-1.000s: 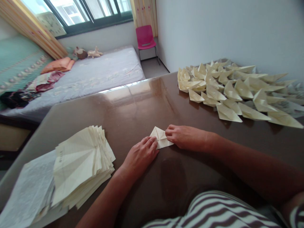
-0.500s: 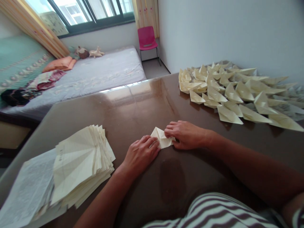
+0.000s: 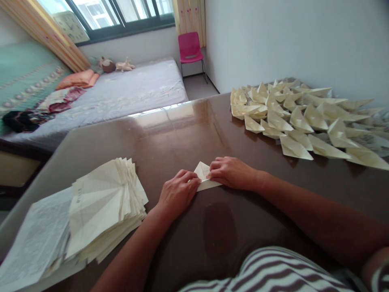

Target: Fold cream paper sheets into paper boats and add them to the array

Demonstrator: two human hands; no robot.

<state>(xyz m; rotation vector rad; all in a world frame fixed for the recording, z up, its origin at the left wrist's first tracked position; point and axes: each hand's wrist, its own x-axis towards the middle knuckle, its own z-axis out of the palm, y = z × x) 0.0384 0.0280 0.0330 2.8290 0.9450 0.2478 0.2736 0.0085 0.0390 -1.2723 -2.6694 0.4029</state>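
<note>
A small cream folded paper [image 3: 201, 169] lies on the brown glossy table [image 3: 170, 148], its pointed top facing away from me and a flat strip along its near edge. My left hand [image 3: 180, 190] grips its left side, fingers bent and pressed together on the paper. On the other side my right hand [image 3: 232, 172] pinches it, with curled fingers near the middle fold. Both hands rest low on the tabletop, and the fingers cover the paper's side corners.
To the left lies a thick stack of creased cream sheets [image 3: 97, 207], over printed grey-white sheets [image 3: 42, 239]. Many folded paper boats [image 3: 296, 121] crowd the table's far right by the wall. Beyond the table are a bed [image 3: 136, 83] and a pink chair [image 3: 190, 47].
The paper's near edge now lies straighter and flatter. My left hand has shifted slightly left and up, and the right fingers have come in towards the paper's middle.
</note>
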